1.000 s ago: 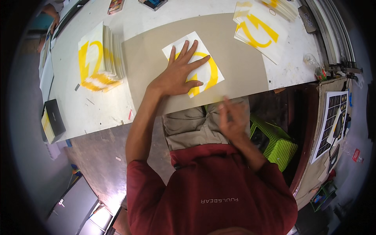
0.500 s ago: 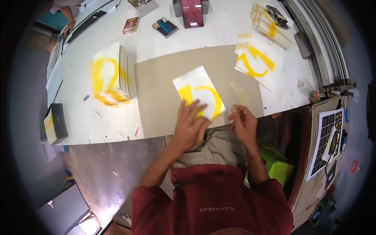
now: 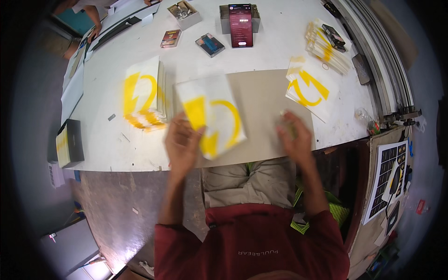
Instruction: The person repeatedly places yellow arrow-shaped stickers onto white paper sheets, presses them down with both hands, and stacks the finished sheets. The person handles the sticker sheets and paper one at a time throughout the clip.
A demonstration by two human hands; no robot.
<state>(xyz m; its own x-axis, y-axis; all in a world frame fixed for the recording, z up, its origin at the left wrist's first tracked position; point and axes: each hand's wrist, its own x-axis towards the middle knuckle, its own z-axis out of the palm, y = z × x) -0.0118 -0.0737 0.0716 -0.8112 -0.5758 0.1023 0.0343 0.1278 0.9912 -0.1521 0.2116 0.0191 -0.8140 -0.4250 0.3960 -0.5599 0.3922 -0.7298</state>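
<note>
In my left hand (image 3: 183, 140) is a white rectangular paper piece (image 3: 219, 100) with a yellow print, its left edge gripped between thumb and fingers. The piece is lifted, slightly tilted and a little blurred. My right hand (image 3: 295, 135) hovers over the right part of the beige board (image 3: 261, 98). Its fingers are curled but smeared by motion, and I cannot tell whether anything is in them. A stack of similar white and yellow pieces (image 3: 144, 95) stands left of my left hand. More such pieces (image 3: 310, 91) lie fanned beyond my right hand.
Another printed pile (image 3: 326, 49) lies at the far right, with a small black box (image 3: 334, 37) on it. A phone (image 3: 241, 25) leans against a grey box at the back. Metal rails (image 3: 385, 60) edge the right side. Another person's hand (image 3: 94, 32) shows at far left.
My left hand has moved left, carrying the paper piece off the middle of the board towards the stack. My right hand has shifted slightly forward. The view has tilted a little.
</note>
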